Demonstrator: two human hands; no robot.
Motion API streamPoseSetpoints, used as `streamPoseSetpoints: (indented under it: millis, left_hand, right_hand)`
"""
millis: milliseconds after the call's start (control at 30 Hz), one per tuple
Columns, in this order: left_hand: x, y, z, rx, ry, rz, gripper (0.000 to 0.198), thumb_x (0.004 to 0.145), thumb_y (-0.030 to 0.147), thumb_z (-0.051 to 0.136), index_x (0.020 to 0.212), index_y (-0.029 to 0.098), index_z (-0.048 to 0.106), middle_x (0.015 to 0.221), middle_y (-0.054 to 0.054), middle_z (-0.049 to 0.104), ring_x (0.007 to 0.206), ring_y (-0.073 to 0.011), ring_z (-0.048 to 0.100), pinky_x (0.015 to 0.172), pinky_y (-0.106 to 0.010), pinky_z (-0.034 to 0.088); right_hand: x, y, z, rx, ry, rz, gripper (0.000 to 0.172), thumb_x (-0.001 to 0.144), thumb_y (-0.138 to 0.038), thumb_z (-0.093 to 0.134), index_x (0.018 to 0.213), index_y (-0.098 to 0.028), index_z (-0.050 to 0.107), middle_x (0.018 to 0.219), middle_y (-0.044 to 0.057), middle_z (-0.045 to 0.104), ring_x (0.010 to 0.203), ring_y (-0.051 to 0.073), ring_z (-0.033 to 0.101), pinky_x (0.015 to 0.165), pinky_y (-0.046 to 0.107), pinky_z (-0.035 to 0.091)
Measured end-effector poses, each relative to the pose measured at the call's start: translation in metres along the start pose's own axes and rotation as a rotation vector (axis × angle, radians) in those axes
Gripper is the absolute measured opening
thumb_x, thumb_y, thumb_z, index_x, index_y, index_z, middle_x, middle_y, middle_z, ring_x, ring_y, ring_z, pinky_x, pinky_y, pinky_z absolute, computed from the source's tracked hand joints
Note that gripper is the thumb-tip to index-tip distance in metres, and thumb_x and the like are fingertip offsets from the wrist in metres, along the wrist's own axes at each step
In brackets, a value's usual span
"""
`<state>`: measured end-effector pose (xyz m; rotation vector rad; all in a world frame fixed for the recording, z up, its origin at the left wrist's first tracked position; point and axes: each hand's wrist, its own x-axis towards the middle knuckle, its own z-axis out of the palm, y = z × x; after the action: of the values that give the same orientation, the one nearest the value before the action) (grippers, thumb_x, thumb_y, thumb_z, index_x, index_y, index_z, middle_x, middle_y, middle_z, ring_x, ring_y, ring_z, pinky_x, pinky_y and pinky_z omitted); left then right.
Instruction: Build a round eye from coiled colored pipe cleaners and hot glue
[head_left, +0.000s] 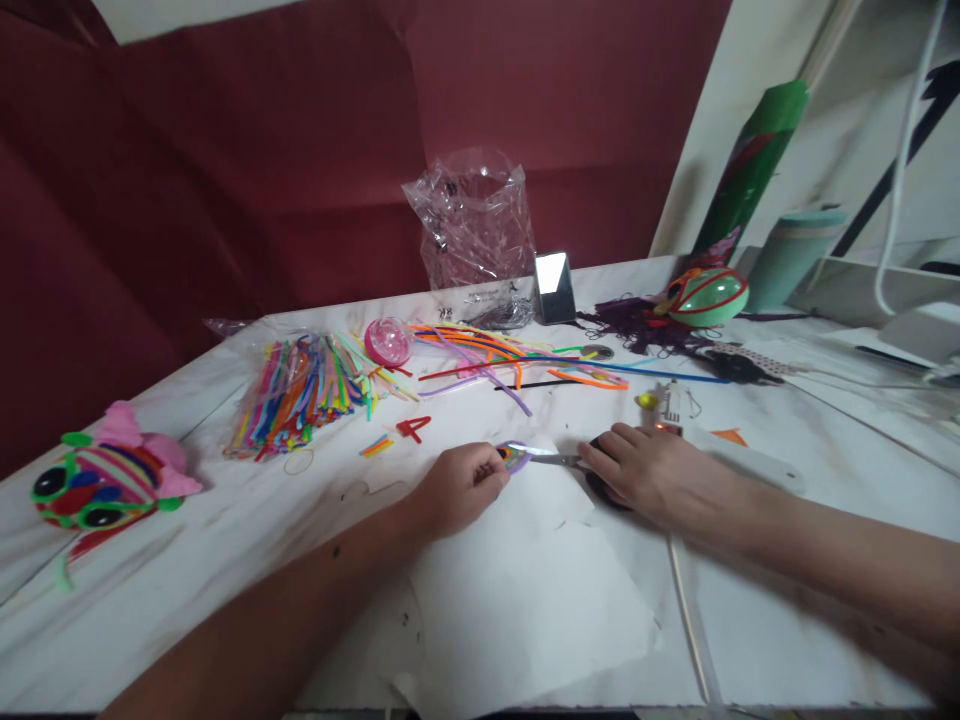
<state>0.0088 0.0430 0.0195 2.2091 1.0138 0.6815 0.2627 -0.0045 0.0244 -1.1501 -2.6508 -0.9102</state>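
Note:
My left hand [466,484] is closed in a pinch on a small multicoloured pipe-cleaner piece [516,456] with a purple outer edge. My right hand [637,462] wraps round the dark handles of a pair of scissors [559,459]. Their blades point left and reach the piece's right side; whether they touch it I cannot tell. Beneath both hands lies a white sheet of paper [525,590] with torn-looking edges. A bent red pipe cleaner [413,429] and some short orange, yellow and blue pieces [376,446] rest left of my left hand.
Loose pipe cleaners [487,360] spread behind my hands, beside a bagged bundle [300,400] and a pink clear-topped ball [388,342]. A glue gun [671,408] lies behind my right hand. Decorated fish-like crafts sit left [112,470] and back right [705,297]. A phone-like device [554,288] stands upright.

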Motion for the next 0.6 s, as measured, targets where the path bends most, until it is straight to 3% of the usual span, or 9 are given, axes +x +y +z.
streamPoseSetpoints:
  millis: [300,600]
  left_hand:
    - [0.000,-0.003,0.000,-0.002,-0.007,-0.007,0.013,0.076,0.025,0.051,0.068,0.016,0.056,0.058,0.004,0.050,0.054,-0.0088,0.043,0.052,-0.020,0.034]
    - [0.001,-0.002,-0.001,0.079,0.010,0.006,0.012,0.075,0.021,0.048,0.067,0.016,0.055,0.060,0.004,0.050,0.056,-0.0091,0.044,0.053,-0.020,0.033]
  right_hand:
    - [0.000,0.006,0.001,0.001,-0.003,-0.042,0.017,0.083,-0.010,0.043,0.089,-0.016,0.058,0.067,0.004,0.059,0.055,0.016,0.048,0.052,0.029,0.024]
    - [0.004,0.004,-0.015,-0.047,-0.081,-0.161,0.018,0.076,-0.005,0.048,0.085,-0.017,0.058,0.065,0.004,0.059,0.053,0.017,0.050,0.048,0.031,0.022]
